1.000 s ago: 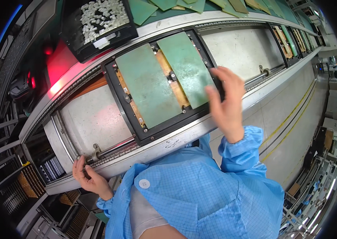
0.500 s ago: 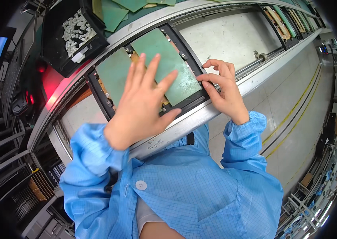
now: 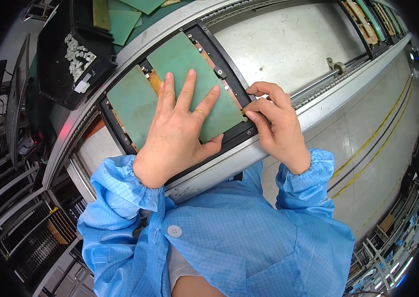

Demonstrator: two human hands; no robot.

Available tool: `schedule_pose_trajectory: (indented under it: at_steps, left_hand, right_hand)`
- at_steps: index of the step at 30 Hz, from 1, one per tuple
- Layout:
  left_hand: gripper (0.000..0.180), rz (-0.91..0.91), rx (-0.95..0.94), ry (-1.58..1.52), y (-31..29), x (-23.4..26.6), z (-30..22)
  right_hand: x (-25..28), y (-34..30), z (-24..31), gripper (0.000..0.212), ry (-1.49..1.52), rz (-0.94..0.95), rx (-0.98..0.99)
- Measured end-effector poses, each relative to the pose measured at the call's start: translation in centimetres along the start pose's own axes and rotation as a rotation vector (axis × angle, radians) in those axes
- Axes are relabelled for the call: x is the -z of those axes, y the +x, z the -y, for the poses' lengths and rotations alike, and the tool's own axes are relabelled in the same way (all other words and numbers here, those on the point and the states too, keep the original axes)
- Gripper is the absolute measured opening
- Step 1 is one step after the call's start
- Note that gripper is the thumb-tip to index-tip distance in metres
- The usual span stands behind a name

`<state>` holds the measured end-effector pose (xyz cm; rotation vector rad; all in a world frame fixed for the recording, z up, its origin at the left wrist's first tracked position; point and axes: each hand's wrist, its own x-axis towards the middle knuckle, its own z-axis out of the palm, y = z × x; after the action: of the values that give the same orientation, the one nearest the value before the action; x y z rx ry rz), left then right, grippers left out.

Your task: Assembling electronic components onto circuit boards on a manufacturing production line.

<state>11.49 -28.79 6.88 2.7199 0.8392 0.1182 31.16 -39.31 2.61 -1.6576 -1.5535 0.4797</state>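
A black frame (image 3: pixel 232 81) with small metal screws and clamps lies across the conveyor rails. Two flat green boards sit inside it: a left board (image 3: pixel 132 101) and a right board (image 3: pixel 179 54), with a narrow tan strip (image 3: pixel 154 80) between them. My left hand (image 3: pixel 172 128) rests palm down over both boards, fingers spread, a ring on one finger. At the frame's right edge, beside the right board's near corner, my right hand (image 3: pixel 278 126) has its thumb and index finger pinched together. Whatever lies between those fingertips is too small and covered to make out.
A black bin (image 3: pixel 98 64) of small white plastic pieces (image 3: pixel 74 57) stands at the far left. Loose green boards (image 3: pixel 123 24) lie behind the conveyor. The metal rail (image 3: pixel 209 171) runs between my body and the frame. More loaded frames (image 3: pixel 368 24) sit farther right.
The view has shifted a little, so the frame appears farther left. My left hand stays spread on the boards, slightly moved; my right fingers remain at the frame's edge. Glare on the right board has faded.
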Motion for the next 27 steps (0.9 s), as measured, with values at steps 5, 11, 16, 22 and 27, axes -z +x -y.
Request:
schedule_pose_trajectory:
  at_steps: [5,11,16,22,27]
  left_hand:
    - [0.080,0.019,0.013,0.018,0.4,0.1,-0.2]
    - [0.079,0.016,0.007,0.031,0.4,-0.2,-0.1]
    - [0.078,0.004,0.000,0.037,0.4,-0.5,-0.4]
    - [0.081,0.018,0.013,0.043,0.2,-1.0,-0.7]
    - [0.084,0.021,0.007,0.051,0.1,-1.5,-0.9]
  right_hand:
    - [0.1,-0.1,-0.2,0.012,0.031,0.001,-0.014]
    - [0.1,0.0,-0.2,0.011,0.022,-0.017,0.005]
    - [0.0,-0.1,0.1,0.013,0.042,-0.015,-0.034]
    - [0.0,-0.2,0.0,0.012,0.006,-0.013,-0.021]
    - [0.2,-0.4,0.2,0.013,0.070,-0.008,-0.063]
